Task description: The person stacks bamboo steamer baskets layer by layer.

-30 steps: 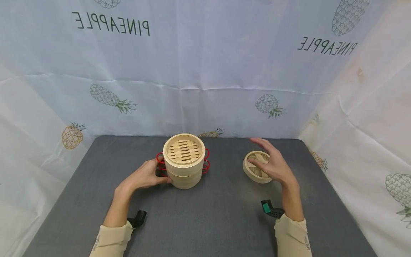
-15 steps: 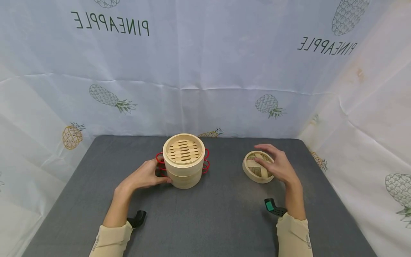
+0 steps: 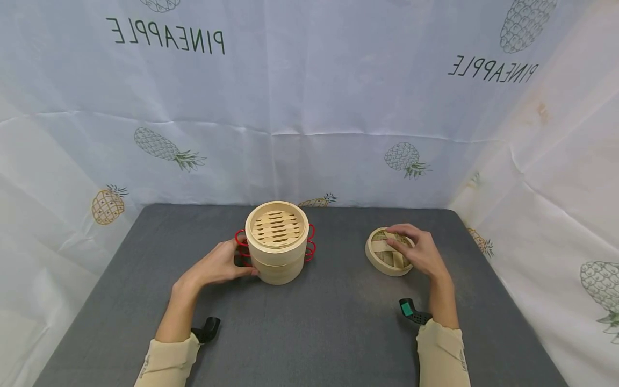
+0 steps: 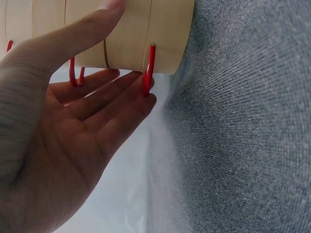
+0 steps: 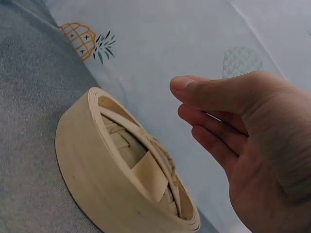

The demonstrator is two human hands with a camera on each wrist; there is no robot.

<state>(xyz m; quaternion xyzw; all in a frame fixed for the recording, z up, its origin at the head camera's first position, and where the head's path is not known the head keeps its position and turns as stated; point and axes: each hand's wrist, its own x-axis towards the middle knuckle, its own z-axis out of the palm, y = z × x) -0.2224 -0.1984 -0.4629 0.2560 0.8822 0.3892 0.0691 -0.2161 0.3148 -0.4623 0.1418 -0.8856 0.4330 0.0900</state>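
A stack of round bamboo steamer baskets [image 3: 276,252] with red loop handles stands on the table, its slatted floor facing up on top. My left hand [image 3: 220,264] holds it from the left side. In the left wrist view, the thumb [image 4: 92,29] lies along the bamboo wall while the other fingers reach behind, near the red handles [image 4: 149,73]. To the right, a bamboo steamer lid [image 5: 92,170] with a woven top and crossed bands lies on the table. My right hand [image 3: 422,252] hovers over its right part, loosely curled, thumb near the fingers, holding nothing.
The dark grey cloth-covered table [image 3: 309,338] ends at a pale curtain [image 3: 338,107] printed with pineapples, which hangs behind and along both sides. Black camera mounts [image 3: 208,330] sit on both wrists, below the cream sleeves' cuffs.
My right hand has drawn its thumb and fingers closer together and shifted slightly right over the lid. The left hand, the steamer stack and the lid have stayed in place.
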